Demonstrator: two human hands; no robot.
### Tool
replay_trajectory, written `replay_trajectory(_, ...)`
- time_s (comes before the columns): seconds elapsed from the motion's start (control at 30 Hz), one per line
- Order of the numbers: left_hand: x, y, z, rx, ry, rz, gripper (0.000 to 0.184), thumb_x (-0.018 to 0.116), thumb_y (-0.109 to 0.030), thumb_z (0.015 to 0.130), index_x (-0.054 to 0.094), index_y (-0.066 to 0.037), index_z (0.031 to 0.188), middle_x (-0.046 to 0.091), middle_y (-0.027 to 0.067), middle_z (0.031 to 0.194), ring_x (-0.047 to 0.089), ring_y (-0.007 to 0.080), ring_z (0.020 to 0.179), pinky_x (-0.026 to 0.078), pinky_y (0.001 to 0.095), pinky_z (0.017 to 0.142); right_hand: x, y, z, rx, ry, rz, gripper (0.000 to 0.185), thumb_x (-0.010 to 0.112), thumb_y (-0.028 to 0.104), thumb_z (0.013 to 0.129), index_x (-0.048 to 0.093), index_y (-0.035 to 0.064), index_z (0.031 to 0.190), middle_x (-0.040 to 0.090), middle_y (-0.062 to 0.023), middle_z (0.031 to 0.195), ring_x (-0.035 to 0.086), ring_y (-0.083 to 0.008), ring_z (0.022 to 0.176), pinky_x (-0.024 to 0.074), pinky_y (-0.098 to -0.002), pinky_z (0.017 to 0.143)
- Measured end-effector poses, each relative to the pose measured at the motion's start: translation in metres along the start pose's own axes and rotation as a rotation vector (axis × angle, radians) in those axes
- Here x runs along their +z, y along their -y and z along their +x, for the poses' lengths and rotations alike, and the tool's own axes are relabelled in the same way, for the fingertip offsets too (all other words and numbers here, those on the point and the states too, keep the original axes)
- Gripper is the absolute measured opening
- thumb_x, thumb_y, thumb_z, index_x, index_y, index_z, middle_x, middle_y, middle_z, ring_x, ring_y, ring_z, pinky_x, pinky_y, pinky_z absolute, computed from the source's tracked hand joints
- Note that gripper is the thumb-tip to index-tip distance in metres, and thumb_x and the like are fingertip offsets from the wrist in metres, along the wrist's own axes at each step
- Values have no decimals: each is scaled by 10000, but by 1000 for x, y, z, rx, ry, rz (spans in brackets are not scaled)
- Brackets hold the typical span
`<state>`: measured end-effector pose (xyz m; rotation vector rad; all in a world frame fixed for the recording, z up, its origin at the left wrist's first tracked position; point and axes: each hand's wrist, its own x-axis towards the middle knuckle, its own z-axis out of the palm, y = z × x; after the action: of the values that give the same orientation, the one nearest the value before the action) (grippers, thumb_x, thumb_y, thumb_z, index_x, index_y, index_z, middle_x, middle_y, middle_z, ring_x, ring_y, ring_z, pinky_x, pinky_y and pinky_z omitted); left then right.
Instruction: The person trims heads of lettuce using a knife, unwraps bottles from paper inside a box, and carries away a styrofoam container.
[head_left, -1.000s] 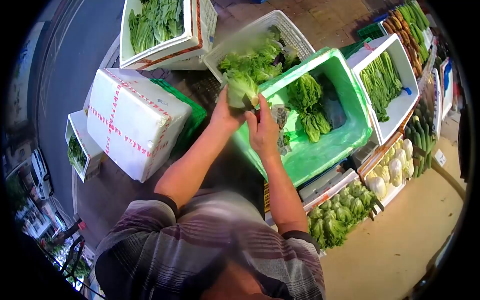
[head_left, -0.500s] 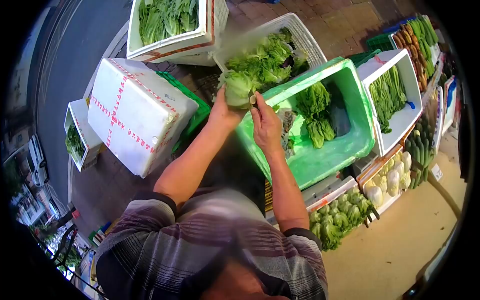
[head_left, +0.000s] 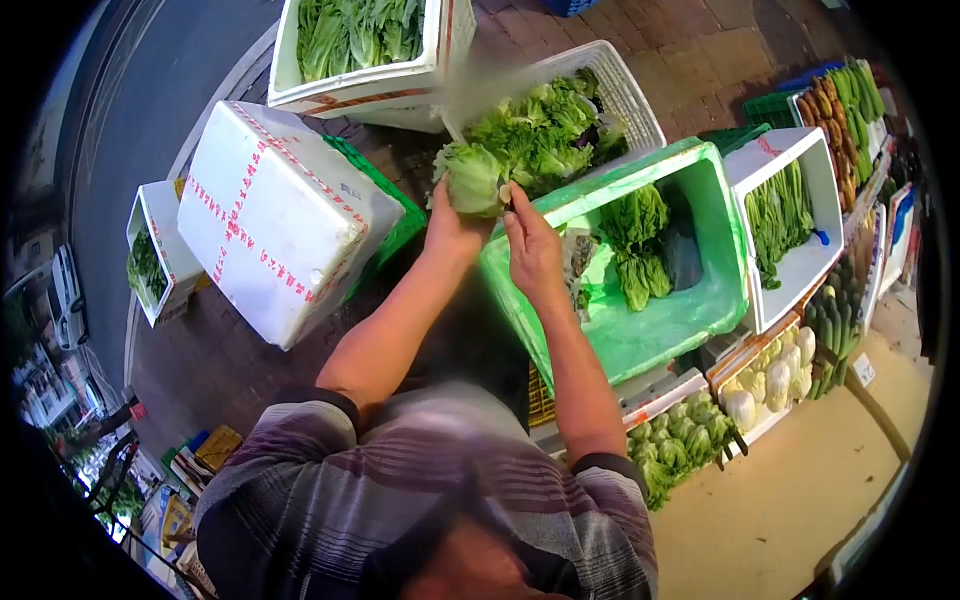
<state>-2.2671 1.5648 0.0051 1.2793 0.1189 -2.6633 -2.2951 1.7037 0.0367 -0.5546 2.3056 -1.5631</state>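
Note:
My left hand [head_left: 453,232] is wrapped round the lower left side of a pale green lettuce head [head_left: 471,180]. At the right of the head, my right hand [head_left: 534,245] is closed by the cut stem; a small dark object shows in its fingers, too small to make out. Just beyond, loose leafy lettuce [head_left: 545,130] fills a white slatted basket [head_left: 641,98]. To the right of my right hand stands a box lined with green plastic [head_left: 640,338], holding bunches of green lettuce [head_left: 638,240] and a piece of printed paper.
A closed white foam box [head_left: 265,225] stands on the left. An open foam box of leafy greens [head_left: 440,45] is at the top. On the right are foam boxes of greens [head_left: 780,215], cabbages [head_left: 775,385], cucumbers [head_left: 835,320] and lettuce heads [head_left: 680,440].
The lettuce head has turned in my hands, and its stem end is less visible. My right hand is closer to its side. The surrounding boxes have shifted in view as the camera turned.

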Motion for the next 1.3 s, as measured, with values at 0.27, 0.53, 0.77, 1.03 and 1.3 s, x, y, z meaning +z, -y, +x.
replay_trajectory(0.27, 4, -3, 8, 44, 54, 35, 458, 492, -512, 943, 550, -174, 1245, 606, 38, 1187, 565, 237, 1064, 442, 391, 856, 8, 17, 4, 69, -31, 40, 402, 526, 79, 987, 497, 40, 1386, 647, -224, 1166, 666, -297, 990, 508, -345, 850)
replay_trajectory(0.53, 2, -1, 10, 107, 44, 22, 457, 522, -505, 936, 552, -179, 1255, 597, 25, 1231, 571, 227, 1095, 464, 395, 855, 9, 23, 2, 121, -25, -51, 425, 516, 70, 994, 472, 41, 1416, 675, -146, 1047, 646, -188, 880, 509, -341, 747)
replay_trajectory(0.77, 13, -3, 5, 123, 26, -6, 469, 551, -473, 929, 545, -160, 1278, 587, 33, 1286, 563, 240, 1173, 461, 432, 975, 14, 4, 2, -64, -80, -117, 445, 494, 144, 1017, 436, 86, 1455, 524, 18, 792, 456, -57, 634, 475, -209, 621)
replay_trajectory(1.03, 12, -28, 11, 83, 308, -149, 487, 610, -413, 893, 583, -134, 1291, 605, 73, 1299, 539, 279, 1229, 427, 494, 1048, -11, 9, 23, 774, -162, 868, 355, 511, 280, 1008, 586, 71, 1284, 585, -20, 773, 442, -102, 536, 473, -269, 561)
replay_trajectory(1.3, -3, -41, 22, -118, 649, 48, 655, 715, -367, 836, 493, -66, 1374, 521, 152, 1387, 515, 345, 1246, 385, 513, 1084, -1, 37, 17, 533, 28, 478, 216, 632, 207, 930, 612, 4, 1001, 582, -16, 779, 515, -62, 610, 505, -255, 555)
